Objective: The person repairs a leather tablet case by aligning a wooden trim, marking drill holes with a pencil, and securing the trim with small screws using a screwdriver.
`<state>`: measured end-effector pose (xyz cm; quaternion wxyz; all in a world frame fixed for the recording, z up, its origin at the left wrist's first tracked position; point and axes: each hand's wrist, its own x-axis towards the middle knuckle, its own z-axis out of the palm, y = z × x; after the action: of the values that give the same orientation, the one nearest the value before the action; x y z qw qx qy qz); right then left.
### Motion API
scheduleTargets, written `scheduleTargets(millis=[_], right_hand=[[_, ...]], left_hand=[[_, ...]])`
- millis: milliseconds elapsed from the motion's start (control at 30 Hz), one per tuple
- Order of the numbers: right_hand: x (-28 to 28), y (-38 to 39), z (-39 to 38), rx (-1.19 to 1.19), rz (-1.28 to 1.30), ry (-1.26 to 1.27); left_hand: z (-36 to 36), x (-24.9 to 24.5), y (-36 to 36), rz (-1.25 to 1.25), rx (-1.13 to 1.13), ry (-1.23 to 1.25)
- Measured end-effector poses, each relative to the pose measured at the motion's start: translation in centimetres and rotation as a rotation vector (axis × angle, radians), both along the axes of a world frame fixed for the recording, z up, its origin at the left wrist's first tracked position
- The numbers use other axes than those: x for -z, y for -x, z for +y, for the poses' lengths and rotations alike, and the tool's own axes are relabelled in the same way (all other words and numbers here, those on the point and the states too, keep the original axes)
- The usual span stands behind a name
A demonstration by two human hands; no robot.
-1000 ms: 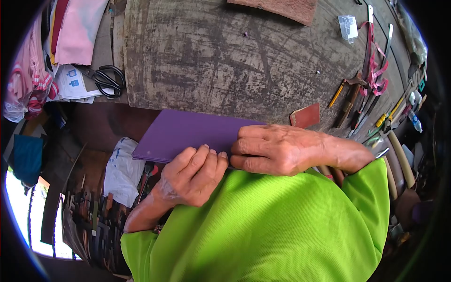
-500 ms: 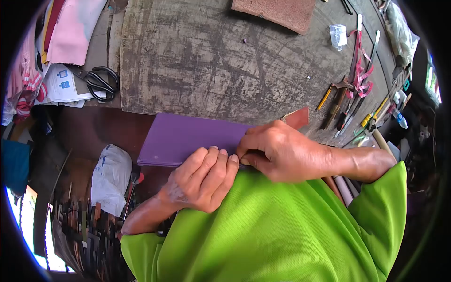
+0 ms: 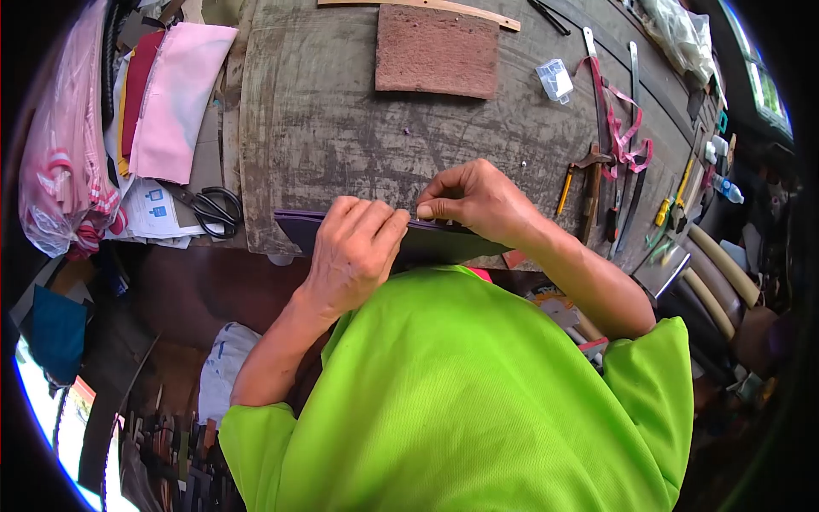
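Purple sheets, a thin layered stack: located at the near edge of the table, in front of the green shirt; tilted up on edge, upper rim toward the camera, its darker face toward the body; long axis left to right, roughly along that near edge and dropping a little toward the right. Left hand: at the near edge of the table, fingers bent over the upper rim and drawn close together, gripping the stack left of its middle; thumb hidden. Right hand: above the near part of the table, thumb and forefinger brought together at the upper rim, just beside the left fingertips; whether they pinch the rim, or something thin on it, cannot be told. Governing relation, as judged: the stack lies bodyward of and below the right hand, its rim passing under those fingertips; the left hand is the nearer, being in firm contact. Also listed: reddish slab, far part of the table; black-handled scissors, at the left side of the table; hammer and yellow pencil, on the right part of the table, near each other.
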<state>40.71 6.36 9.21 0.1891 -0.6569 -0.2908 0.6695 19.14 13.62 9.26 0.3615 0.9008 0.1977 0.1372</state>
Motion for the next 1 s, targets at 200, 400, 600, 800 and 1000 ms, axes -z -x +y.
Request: scheduleTargets(millis=[200, 400, 600, 800, 1000], right_hand=[[2.8, -1.2, 0.4, 0.070, 0.023, -0.008], [5.8, -2.5, 2.3, 0.096, 0.023, 0.038], [9.5, -3.3, 2.8, 0.045, 0.020, 0.029], [12.9, -3.5, 3.4, 0.023, -0.060, 0.041], [12.9, -2.9, 4.1, -0.123, -0.318, -0.036]], left_hand=[[1.8, 1.9, -1.8, 0.012, -0.014, 0.027], [3.9, 4.8, -3.5, 0.066, -0.007, 0.092], [5.0, 7.4, -4.6, 0.163, -0.005, 0.170], [6.0, 10.8, -5.3, 0.286, 0.041, 0.246], [6.3, 12.1, -5.3, 0.357, 0.097, 0.318]])
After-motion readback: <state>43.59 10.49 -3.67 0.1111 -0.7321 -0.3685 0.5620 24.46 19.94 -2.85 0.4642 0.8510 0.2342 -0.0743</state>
